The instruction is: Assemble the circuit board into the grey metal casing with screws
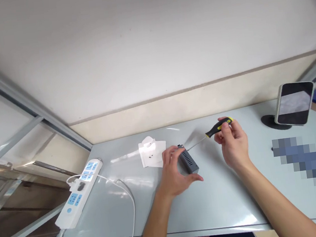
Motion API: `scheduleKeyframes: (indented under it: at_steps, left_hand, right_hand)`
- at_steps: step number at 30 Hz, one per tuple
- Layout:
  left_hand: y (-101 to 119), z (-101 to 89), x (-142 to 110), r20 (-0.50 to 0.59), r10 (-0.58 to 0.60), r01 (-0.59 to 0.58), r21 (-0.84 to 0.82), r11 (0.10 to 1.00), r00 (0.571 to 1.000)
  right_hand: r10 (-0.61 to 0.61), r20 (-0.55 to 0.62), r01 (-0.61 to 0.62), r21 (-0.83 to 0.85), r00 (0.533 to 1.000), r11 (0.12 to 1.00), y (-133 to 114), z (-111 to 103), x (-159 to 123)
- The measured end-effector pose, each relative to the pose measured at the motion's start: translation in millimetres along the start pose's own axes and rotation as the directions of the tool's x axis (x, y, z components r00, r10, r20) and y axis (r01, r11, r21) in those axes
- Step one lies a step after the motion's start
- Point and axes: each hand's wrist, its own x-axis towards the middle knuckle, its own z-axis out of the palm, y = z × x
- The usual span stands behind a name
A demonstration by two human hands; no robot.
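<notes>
A small black vented box (189, 161) lies on the grey table, its slotted face up. My left hand (174, 172) spans it, fingertips at the far end and thumb by the near end, steadying it. In my right hand (234, 143) is a screwdriver (219, 127) with a black and yellow handle, held tilted. Its thin shaft runs down left to the box's far end; whether the tip sits in a screw I cannot tell. Left of the box is white paper (158, 153) with tiny dark pieces (150, 156), perhaps screws, and a small white object (147, 141).
A white power strip (79, 195) with a plugged-in adapter and a white cable (133, 202) lies at the left. A phone (296, 103) leans on a round black stand (273, 122) at the back right. Something pixelated covers the right edge. A wall closes off the back.
</notes>
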Motion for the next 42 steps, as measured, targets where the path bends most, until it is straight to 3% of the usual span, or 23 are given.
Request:
scheduleKeyframes:
  at_steps: [3, 6, 12, 17, 22, 31, 42]
  left_hand:
    - [4, -1.4, -1, 0.143, -0.017, 0.004, 0.096, 0.995, 0.990]
    - [3, -0.6, -3, 0.206, -0.073, 0.057, 0.084, 0.995, 0.976]
    - [-2, 0.8, -1, 0.286, -0.154, 0.179, -0.063, 0.982, 0.946]
    - [-7, 3.3, 0, 0.294, -0.145, 0.179, -0.092, 0.980, 0.945]
    - [-9, 5.3, 1, 0.291, -0.124, 0.168, -0.133, 0.977, 0.949]
    - [-12, 8.0, 1, 0.280, -0.100, 0.133, -0.102, 0.986, 0.955]
    - [-16, 10.8, 1, 0.254, -0.098, 0.125, -0.094, 0.988, 0.962]
  right_hand:
    - [-0.030, -0.065, 0.034, 0.070, 0.997, 0.997, -7, -1, 3]
    - [-0.023, -0.076, 0.030, 0.093, 0.997, 0.995, -12, 1, 1]
    - [-0.095, 0.056, 0.096, -0.018, 0.994, 0.995, -18, 12, 5]
    - [-0.320, 0.181, 0.341, -0.101, 0.930, 0.935, -37, 29, 13]
    - [-0.442, 0.187, 0.467, -0.121, 0.877, 0.876, -41, 30, 0]
    - [-0.431, 0.357, 0.496, -0.110, 0.829, 0.862, -14, 17, -14]
    - [-0.464, 0.427, 0.564, -0.141, 0.776, 0.814, -17, 17, -18]
